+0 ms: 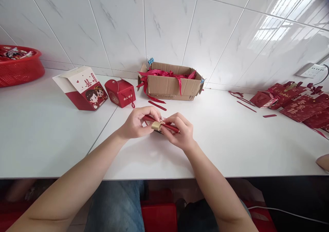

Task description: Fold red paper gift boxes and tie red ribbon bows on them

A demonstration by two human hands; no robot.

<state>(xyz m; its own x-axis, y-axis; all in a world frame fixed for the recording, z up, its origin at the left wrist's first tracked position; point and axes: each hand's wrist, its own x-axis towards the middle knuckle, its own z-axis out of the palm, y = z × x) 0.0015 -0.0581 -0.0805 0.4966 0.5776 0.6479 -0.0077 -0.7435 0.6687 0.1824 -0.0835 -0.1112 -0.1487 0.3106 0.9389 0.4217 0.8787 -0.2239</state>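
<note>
Both hands meet at the middle of the table over a small red gift box (172, 127), mostly hidden behind the fingers. A loop of shiny gold strip (156, 125) stands up from its top edge. My left hand (137, 124) is closed, with thumb and fingertips pinching at the gold strip and the box's left end. Closed around the box's right part is my right hand (181, 129), its thumb and fingertips beside the strip. Whether the strip is threaded through the box cannot be made out.
Behind the hands stands a cardboard box (169, 86) of red ribbons, with loose red strips (157, 105) before it. A red-and-white box (83, 88) and a red handled box (120, 92) stand left. Further out are a red basket (22, 67) and several red gift boxes (295, 103).
</note>
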